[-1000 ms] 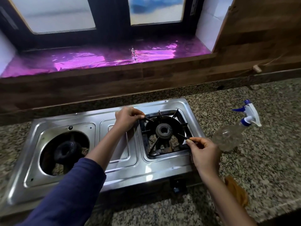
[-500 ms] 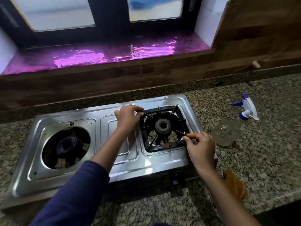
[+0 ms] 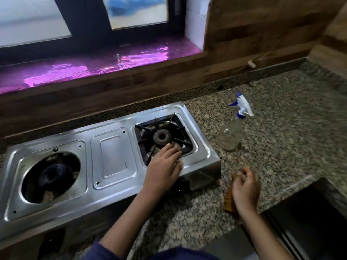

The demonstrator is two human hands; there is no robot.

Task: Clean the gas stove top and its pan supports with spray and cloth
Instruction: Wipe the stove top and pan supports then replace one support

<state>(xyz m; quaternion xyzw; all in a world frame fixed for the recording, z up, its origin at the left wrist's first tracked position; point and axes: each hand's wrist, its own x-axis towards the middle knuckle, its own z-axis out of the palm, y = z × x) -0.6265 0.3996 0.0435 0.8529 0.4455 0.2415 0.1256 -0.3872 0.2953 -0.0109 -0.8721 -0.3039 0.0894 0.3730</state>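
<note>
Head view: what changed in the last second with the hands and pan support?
The right hand let go of the pan support and drew back to the brown cloth on the counter, grip unclear. The left hand shifted from the support's far-left corner to its near edge, resting flat. Pan support, spray bottle and stove stayed put.

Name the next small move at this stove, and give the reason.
Probably lift the brown cloth with the right hand, whose fingers curl over it on the granite counter, and bring it to the black metal pan support where the left hand rests flat.
</note>
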